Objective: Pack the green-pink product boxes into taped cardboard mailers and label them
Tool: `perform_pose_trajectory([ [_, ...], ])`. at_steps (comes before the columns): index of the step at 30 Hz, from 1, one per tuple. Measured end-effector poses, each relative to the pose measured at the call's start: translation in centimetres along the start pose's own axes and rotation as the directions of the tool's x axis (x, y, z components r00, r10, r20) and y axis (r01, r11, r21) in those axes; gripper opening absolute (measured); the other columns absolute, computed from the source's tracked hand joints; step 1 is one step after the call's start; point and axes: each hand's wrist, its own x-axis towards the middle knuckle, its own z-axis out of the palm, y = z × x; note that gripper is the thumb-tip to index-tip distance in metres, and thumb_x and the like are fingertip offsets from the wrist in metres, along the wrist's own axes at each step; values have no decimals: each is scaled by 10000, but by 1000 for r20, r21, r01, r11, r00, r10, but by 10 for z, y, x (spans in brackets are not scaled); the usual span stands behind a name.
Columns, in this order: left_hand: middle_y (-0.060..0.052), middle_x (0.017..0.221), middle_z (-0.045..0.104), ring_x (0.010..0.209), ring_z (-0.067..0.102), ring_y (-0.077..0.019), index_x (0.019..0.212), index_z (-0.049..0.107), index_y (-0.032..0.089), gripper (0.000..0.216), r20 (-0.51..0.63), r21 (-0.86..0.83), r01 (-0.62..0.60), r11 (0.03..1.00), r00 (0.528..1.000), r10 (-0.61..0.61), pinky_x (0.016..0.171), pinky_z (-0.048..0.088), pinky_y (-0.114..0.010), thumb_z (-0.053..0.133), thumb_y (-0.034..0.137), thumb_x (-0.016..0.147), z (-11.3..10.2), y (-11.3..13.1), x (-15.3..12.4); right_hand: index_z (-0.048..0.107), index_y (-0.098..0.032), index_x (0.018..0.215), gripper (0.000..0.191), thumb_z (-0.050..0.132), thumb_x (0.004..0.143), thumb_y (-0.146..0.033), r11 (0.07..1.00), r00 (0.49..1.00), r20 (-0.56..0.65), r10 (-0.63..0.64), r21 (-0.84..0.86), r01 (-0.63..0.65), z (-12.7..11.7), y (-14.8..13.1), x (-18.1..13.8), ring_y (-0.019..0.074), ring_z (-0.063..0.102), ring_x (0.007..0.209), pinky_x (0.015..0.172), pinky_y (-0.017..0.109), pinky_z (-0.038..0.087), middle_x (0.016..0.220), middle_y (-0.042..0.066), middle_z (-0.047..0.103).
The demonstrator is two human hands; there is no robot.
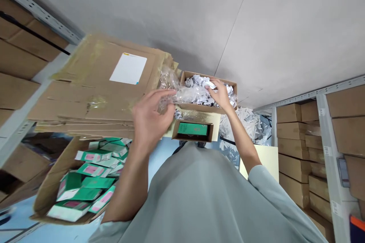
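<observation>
My left hand (151, 115) is raised in front of me, its fingers pinched on one end of a crinkled clear plastic wrapper (186, 93). The wrapper stretches across to my right hand (220, 94), whose fingers curl on its other end above a small cardboard box (232, 85) full of crumpled white and clear wrappers. Just below the hands, a smaller open box (210, 131) holds a green packet (193, 129).
A stack of flattened cardboard (94, 91) with a white label (128, 68) lies to the left. Below it an open carton (47, 193) holds several green and pink packets. Metal shelves with brown cartons (293, 148) stand at right, more at left. Crumpled wrappers (251, 123) pile beside the box.
</observation>
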Motion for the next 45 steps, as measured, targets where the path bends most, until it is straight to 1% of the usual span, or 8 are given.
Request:
perform_pose_trajectory([
  [6, -12, 1194, 874, 1191, 817, -283, 1137, 853, 293, 229, 235, -186, 282, 941, 943, -236, 1168, 654, -517, 729, 426, 998, -10, -22, -64, 771, -263, 1110, 337, 707, 1041, -587, 974, 987, 26, 158, 162, -160, -33, -40, -126, 359, 739, 1316, 1140, 526, 592, 1373, 138, 787],
  [12, -76, 1319, 844, 1276, 791, -303, 1173, 860, 284, 302, 406, -96, 395, 914, 854, -326, 1187, 639, -483, 699, 454, 982, 38, -101, -125, 751, -251, 1151, 284, 631, 1079, -499, 939, 940, 87, 330, 77, -336, 0, -36, -209, 313, 801, 1161, 1036, 450, 648, 1268, 125, 825],
  [19, -168, 1476, 754, 1312, 753, -372, 1144, 860, 224, 350, 494, 228, 183, 956, 825, -276, 1237, 586, -540, 578, 326, 965, 94, -157, -144, 788, -262, 1247, 236, 623, 1077, -261, 917, 947, 188, 262, -354, -183, 21, -33, -218, 343, 646, 1507, 1225, 488, 572, 1669, 147, 635],
  [26, -267, 1132, 784, 1315, 682, -475, 1070, 843, 186, 328, 656, 303, -3, 953, 726, -207, 1164, 579, -665, 559, 207, 907, 118, -165, -140, 806, -209, 1259, 318, 541, 1106, -122, 830, 805, 482, 345, -557, -22, 82, -19, -205, 359, 608, 1477, 1210, 519, 570, 1624, 181, 671],
  [31, -236, 1544, 662, 1378, 676, -434, 1373, 786, 199, 476, 648, 245, 15, 969, 741, -175, 1211, 560, -611, 585, 210, 941, 114, -160, -134, 798, -172, 1273, 305, 596, 1070, -69, 786, 764, 429, 482, -597, -161, 106, -7, -188, 372, 617, 1438, 1211, 521, 580, 1480, 219, 737],
  [37, -191, 1538, 689, 1521, 579, -415, 1322, 807, 242, 394, 546, 151, -6, 988, 834, -78, 1328, 461, -592, 521, 395, 1098, 80, -148, -137, 710, -227, 1558, 524, 783, 1040, -245, 842, 863, 354, 362, -521, -139, 72, -25, -208, 349, 540, 1619, 1357, 516, 481, 1680, 164, 639],
  [41, -180, 1611, 657, 1496, 630, -409, 1461, 741, 249, 450, 432, 185, 59, 981, 892, -135, 1271, 519, -564, 528, 440, 1115, 59, -141, -147, 777, -231, 1475, 379, 682, 1129, -349, 852, 910, 179, 374, -454, -261, 50, -32, -231, 330, 667, 1484, 1277, 486, 545, 1578, 167, 722],
  [45, -286, 1628, 636, 1380, 722, -440, 1647, 564, 115, 624, 487, 385, 112, 916, 818, -305, 1093, 624, -525, 552, 406, 1095, 59, -139, -149, 747, -176, 1484, 424, 643, 1155, -423, 631, 754, -59, 654, -506, -588, 55, -29, -242, 325, 787, 1234, 1043, 412, 627, 1391, 183, 807],
])
